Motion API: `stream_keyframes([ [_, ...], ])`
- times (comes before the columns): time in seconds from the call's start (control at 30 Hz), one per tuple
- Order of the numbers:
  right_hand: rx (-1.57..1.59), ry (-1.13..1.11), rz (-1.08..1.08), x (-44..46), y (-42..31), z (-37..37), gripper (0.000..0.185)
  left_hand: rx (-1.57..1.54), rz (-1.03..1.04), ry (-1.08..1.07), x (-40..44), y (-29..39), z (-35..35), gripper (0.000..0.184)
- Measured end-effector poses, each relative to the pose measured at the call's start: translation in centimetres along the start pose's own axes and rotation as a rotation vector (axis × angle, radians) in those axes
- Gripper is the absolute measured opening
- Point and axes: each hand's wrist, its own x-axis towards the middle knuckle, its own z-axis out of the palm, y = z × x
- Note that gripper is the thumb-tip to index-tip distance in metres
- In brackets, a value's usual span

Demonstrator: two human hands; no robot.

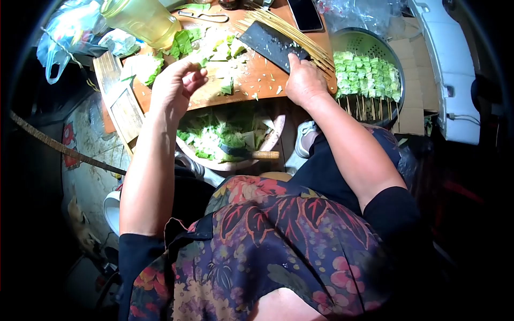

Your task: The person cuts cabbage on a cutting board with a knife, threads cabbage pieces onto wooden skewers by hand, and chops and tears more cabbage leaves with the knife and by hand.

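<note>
My left hand [179,85] hovers over the left part of the orange-brown board [267,80]. Its fingers are loosely curled and apart, and I see nothing held in them. Cut green leaves [184,43] and pale leaf pieces [219,48] lie just beyond it. My right hand [306,81] is closed at the near end of a dark cleaver [265,43]. White scraps stick to its broad blade, which lies low over the board; the handle is hidden by my hand. Bamboo skewers [300,40] lie along the blade's far side.
Below the board's near edge, a basin [278,131] holds chopped leaves and a tool with a wooden handle [266,155]. At right, a colander [369,35] holds skewered leaf pieces [364,77]. A yellowish pitcher [142,24], a peeler [203,16] and a phone [306,15] stand farther back.
</note>
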Motion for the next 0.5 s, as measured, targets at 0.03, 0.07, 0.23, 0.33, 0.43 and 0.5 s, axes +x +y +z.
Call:
stream_keyframes([
  [0.03,-0.001,0.008,-0.01,0.1,-0.3,-0.6,0.032,0.005,-0.017,-0.025,-1.0,0.3,0.3,0.02],
  [0.07,-0.002,-0.045,-0.025,0.3,-1.0,-1.3,0.036,0.007,-0.028,-0.063,-2.1,0.8,0.6,0.02],
  [0.23,0.494,-0.065,-0.285,-1.2,-5.9,-5.7,0.041,0.093,-0.088,-0.207,-6.2,1.7,0.9,0.017],
  [0.33,0.93,-0.223,-0.333,-2.5,-7.6,-6.0,0.033,0.146,-0.119,-0.276,-6.4,1.1,0.3,0.023],
  [0.43,1.097,-0.25,-0.402,-2.6,-8.4,-4.5,0.025,0.13,-0.144,-0.261,-6.2,0.0,0.5,0.025],
  [0.5,1.13,-0.169,-0.348,-2.0,-8.6,-2.8,0.023,0.095,-0.138,-0.22,-6.0,-0.1,1.1,0.034],
])
